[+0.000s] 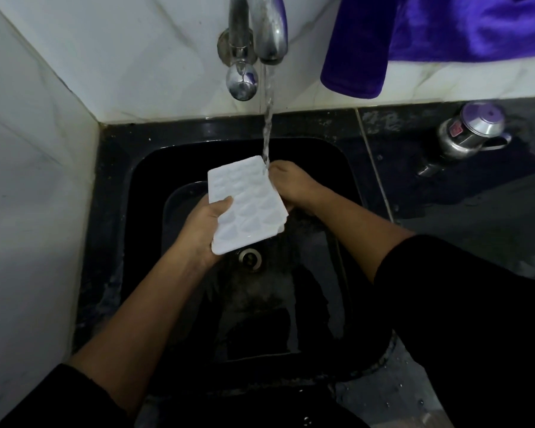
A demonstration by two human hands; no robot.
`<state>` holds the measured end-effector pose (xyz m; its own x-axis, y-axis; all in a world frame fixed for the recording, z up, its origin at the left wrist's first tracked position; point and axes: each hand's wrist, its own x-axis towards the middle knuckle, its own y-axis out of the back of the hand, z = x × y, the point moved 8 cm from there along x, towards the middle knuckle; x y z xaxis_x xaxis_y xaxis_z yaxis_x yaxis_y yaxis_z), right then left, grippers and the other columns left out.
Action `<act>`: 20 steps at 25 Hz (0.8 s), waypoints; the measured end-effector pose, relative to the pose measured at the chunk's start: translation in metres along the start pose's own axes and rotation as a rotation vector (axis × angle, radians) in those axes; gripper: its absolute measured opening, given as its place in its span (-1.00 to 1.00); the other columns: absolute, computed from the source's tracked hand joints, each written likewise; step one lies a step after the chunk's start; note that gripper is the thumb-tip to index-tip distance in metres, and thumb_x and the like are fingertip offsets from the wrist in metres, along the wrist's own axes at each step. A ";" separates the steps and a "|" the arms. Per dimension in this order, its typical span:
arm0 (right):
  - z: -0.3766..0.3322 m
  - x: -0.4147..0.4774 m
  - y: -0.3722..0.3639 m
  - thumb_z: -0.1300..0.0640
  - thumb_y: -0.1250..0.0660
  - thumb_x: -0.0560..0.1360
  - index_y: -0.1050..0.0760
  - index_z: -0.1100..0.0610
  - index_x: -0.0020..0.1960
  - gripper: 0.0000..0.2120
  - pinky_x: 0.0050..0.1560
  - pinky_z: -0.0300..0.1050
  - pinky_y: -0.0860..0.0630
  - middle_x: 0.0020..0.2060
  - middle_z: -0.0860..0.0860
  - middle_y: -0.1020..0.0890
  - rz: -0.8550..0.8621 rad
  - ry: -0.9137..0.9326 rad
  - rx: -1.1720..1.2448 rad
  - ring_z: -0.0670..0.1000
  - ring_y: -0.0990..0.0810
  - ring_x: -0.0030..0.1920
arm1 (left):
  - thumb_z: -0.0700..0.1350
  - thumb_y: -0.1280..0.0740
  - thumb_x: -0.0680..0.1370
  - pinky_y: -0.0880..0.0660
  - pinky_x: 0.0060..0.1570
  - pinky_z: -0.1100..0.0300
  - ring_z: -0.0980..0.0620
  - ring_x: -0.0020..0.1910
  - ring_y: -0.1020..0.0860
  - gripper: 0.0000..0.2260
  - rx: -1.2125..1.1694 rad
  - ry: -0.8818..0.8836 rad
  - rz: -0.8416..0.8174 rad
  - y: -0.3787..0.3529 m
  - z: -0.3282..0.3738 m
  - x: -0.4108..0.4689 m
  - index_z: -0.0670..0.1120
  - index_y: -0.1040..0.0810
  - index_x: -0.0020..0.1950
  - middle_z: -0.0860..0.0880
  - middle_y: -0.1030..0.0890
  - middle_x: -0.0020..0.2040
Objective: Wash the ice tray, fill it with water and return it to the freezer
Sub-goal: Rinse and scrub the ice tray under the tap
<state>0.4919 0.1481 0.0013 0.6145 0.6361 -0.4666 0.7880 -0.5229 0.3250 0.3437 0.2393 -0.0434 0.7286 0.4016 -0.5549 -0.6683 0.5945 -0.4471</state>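
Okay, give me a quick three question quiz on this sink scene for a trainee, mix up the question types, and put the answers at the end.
1. True or false: water is running from the tap onto a far corner of the ice tray.
2. The left hand and the right hand are both in view. Which grips the tray? A) left only B) right only C) both
3. Fill in the blank: the cloth hanging over the ledge beside the tap is ____ in colour.

Key: 1 true; 2 C; 3 purple.
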 end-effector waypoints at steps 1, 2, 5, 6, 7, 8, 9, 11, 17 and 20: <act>-0.002 0.004 0.001 0.10 -0.16 0.72 -0.53 0.18 0.02 -0.77 -0.38 -0.14 -0.54 -0.12 0.09 -0.64 0.026 0.004 -0.001 0.02 -0.64 -0.23 | -0.17 -0.36 0.55 -0.59 0.23 -0.26 -0.29 0.32 -0.61 -0.46 0.020 -0.007 -0.012 -0.001 0.003 0.001 -0.12 -0.42 0.54 -0.22 -0.60 0.38; -0.002 0.004 -0.001 0.09 -0.17 0.72 -0.54 0.18 0.02 -0.76 -0.33 -0.11 -0.54 -0.11 0.09 -0.65 0.034 0.018 -0.006 -0.01 -0.64 -0.23 | -0.17 -0.36 0.55 -0.57 0.24 -0.29 -0.30 0.33 -0.59 -0.47 0.047 -0.014 -0.014 0.001 0.007 0.002 -0.09 -0.42 0.54 -0.21 -0.60 0.38; 0.009 -0.014 -0.021 0.08 -0.16 0.72 -0.53 0.16 0.10 -0.78 -0.32 -0.08 -0.56 -0.18 0.03 -0.65 -0.071 0.031 -0.015 -0.03 -0.66 -0.28 | -0.24 -0.28 0.65 -0.67 0.00 -0.13 -0.28 0.27 -0.63 -0.58 0.076 0.003 0.049 0.016 0.014 0.009 -0.09 -0.44 0.53 -0.20 -0.62 0.36; 0.013 -0.018 -0.026 0.08 -0.16 0.72 -0.52 0.17 0.10 -0.79 -0.35 -0.07 -0.56 -0.19 0.03 -0.64 -0.110 0.039 -0.021 -0.02 -0.66 -0.29 | -0.25 -0.25 0.67 -0.68 -0.04 -0.09 -0.27 0.25 -0.64 -0.59 0.088 0.000 0.060 0.018 0.014 0.009 -0.09 -0.43 0.54 -0.20 -0.62 0.36; 0.014 -0.015 -0.024 0.10 -0.16 0.72 -0.52 0.18 0.05 -0.78 -0.35 -0.07 -0.55 -0.20 0.05 -0.63 -0.105 0.055 -0.042 -0.03 -0.66 -0.30 | -0.25 -0.24 0.68 -0.68 -0.04 -0.09 -0.26 0.24 -0.65 -0.59 0.100 0.004 0.043 0.016 0.011 0.006 -0.09 -0.43 0.54 -0.20 -0.62 0.36; 0.015 -0.006 -0.017 0.12 -0.16 0.72 -0.50 0.18 -0.02 -0.77 -0.35 -0.08 -0.53 -0.22 0.06 -0.61 -0.060 0.067 -0.062 -0.07 -0.64 -0.33 | -0.25 -0.24 0.68 -0.68 -0.03 -0.09 -0.25 0.23 -0.66 -0.60 0.122 0.007 0.022 0.012 0.008 0.002 -0.09 -0.44 0.53 -0.20 -0.63 0.34; 0.016 0.006 -0.007 0.12 -0.16 0.71 -0.50 0.18 -0.06 -0.76 -0.36 -0.10 -0.53 -0.25 0.06 -0.60 0.000 0.049 -0.066 -0.10 -0.63 -0.36 | -0.26 -0.24 0.68 -0.68 -0.04 -0.08 -0.23 0.20 -0.68 -0.63 0.139 0.012 0.005 0.007 0.005 -0.002 -0.08 -0.47 0.49 -0.18 -0.66 0.31; 0.018 0.028 0.008 0.07 -0.17 0.71 -0.52 0.20 0.01 -0.75 -0.38 -0.03 -0.61 -0.25 0.08 -0.62 0.054 -0.040 -0.046 -0.03 -0.66 -0.34 | -0.27 -0.23 0.67 -0.69 -0.11 -0.02 -0.17 0.11 -0.72 -0.69 0.155 0.020 -0.014 -0.001 -0.001 -0.010 -0.05 -0.53 0.38 -0.12 -0.71 0.21; 0.022 0.017 -0.025 0.14 -0.16 0.71 -0.54 0.18 -0.02 -0.76 -0.32 -0.22 -0.51 -0.13 0.05 -0.65 -0.040 0.054 -0.132 -0.10 -0.61 -0.21 | -0.27 -0.23 0.68 -0.68 0.00 -0.11 -0.23 0.19 -0.68 -0.64 0.126 -0.023 0.056 0.018 0.007 -0.001 -0.10 -0.48 0.48 -0.19 -0.66 0.31; 0.021 0.040 -0.008 0.16 -0.18 0.69 -0.55 0.22 -0.05 -0.76 -0.10 0.03 -0.59 -0.06 0.18 -0.67 0.032 0.026 -0.190 0.14 -0.67 -0.04 | -0.28 -0.22 0.68 -0.69 -0.03 -0.08 -0.23 0.19 -0.68 -0.64 0.132 -0.014 0.019 0.006 -0.001 -0.010 -0.10 -0.46 0.48 -0.18 -0.66 0.29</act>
<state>0.5093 0.1659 -0.0370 0.6384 0.6365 -0.4329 0.7593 -0.4283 0.4900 0.3326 0.2382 -0.0415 0.7186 0.4229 -0.5521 -0.6570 0.6731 -0.3395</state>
